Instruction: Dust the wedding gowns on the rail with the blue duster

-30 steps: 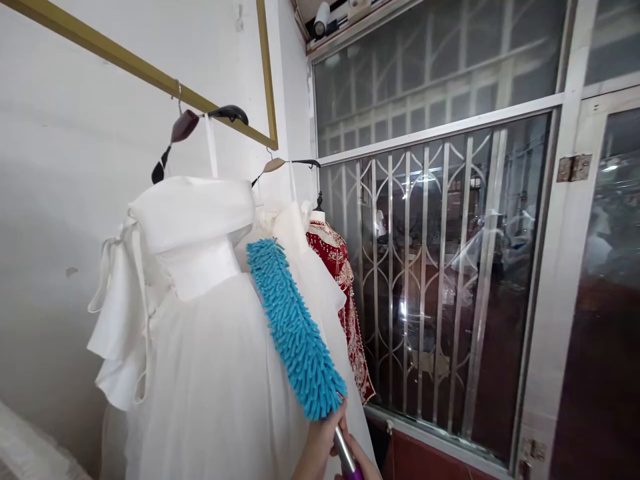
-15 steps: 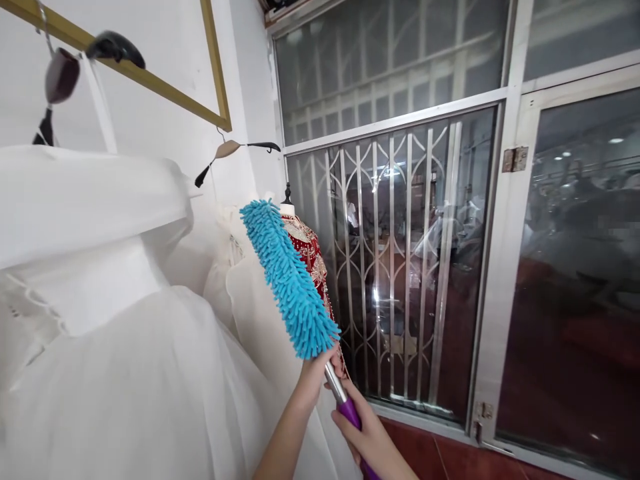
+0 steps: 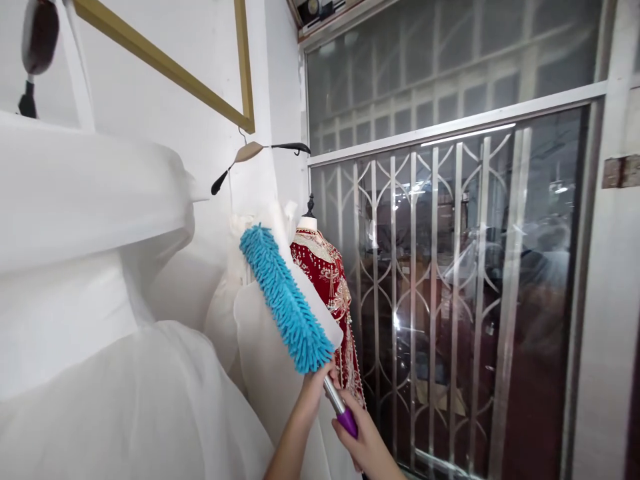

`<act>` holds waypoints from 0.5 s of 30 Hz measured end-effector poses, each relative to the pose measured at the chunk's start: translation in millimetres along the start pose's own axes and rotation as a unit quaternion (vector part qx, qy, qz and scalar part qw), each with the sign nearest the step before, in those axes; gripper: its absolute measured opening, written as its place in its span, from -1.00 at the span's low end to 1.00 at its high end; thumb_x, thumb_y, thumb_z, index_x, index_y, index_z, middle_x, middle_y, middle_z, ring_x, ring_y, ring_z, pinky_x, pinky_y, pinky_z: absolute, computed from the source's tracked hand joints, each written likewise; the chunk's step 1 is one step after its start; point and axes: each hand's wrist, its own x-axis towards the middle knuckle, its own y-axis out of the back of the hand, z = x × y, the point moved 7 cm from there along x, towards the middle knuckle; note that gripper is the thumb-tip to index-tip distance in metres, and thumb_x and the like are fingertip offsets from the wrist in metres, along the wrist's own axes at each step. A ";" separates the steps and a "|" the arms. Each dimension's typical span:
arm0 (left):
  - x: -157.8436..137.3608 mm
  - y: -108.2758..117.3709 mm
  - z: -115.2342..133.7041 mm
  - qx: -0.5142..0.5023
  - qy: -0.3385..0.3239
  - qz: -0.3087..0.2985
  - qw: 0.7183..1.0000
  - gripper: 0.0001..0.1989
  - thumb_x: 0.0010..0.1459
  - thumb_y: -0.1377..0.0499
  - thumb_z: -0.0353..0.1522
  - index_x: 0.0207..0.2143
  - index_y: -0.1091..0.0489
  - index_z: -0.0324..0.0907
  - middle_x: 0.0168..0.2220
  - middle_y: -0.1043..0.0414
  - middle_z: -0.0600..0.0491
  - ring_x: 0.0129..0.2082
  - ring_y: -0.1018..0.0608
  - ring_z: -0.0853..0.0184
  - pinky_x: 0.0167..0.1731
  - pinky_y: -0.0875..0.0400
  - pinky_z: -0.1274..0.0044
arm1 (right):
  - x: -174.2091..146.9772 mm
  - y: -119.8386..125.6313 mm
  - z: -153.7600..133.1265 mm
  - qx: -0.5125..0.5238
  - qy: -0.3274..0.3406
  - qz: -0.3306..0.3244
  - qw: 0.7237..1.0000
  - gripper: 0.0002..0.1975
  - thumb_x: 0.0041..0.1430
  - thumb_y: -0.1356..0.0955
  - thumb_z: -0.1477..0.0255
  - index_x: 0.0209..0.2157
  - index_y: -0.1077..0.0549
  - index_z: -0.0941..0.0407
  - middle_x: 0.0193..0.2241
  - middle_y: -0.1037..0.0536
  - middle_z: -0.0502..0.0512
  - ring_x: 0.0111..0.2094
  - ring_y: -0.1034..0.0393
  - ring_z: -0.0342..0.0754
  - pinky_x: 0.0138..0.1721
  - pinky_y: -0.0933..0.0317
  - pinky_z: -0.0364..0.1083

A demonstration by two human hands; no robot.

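A blue chenille duster on a silver and purple handle slants up to the left. My left hand grips the handle right under the blue head. My right hand is closed on the purple grip lower down. The duster's head lies against the second white dress hanging from the gold rail. Filling the left of the view is a big white strapless gown. Behind the duster stands a red embroidered dress on a mannequin.
A glass front with a folding metal grille fills the right half. A white door frame with a hinge stands at the far right. Hangers hang from the rail along the white wall.
The view moved closer to the rail and past the big gown. The duster went from the first gown's bodice to the second white dress, both hands staying on the handle.
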 end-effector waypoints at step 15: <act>53.9 -22.2 -34.6 0.088 0.116 0.038 0.989 -0.65 -0.16 -0.05 -0.09 -0.72 -0.14 -0.15 -0.80 -0.12 0.19 -0.77 -0.14 0.52 -0.70 0.07 0.60 | 36.2 11.2 72.0 0.200 -0.106 0.016 0.974 -0.36 -0.04 -0.30 0.17 0.08 -0.17 0.11 -0.31 -0.51 0.12 -0.43 -0.41 -0.05 -0.42 -0.31 -0.10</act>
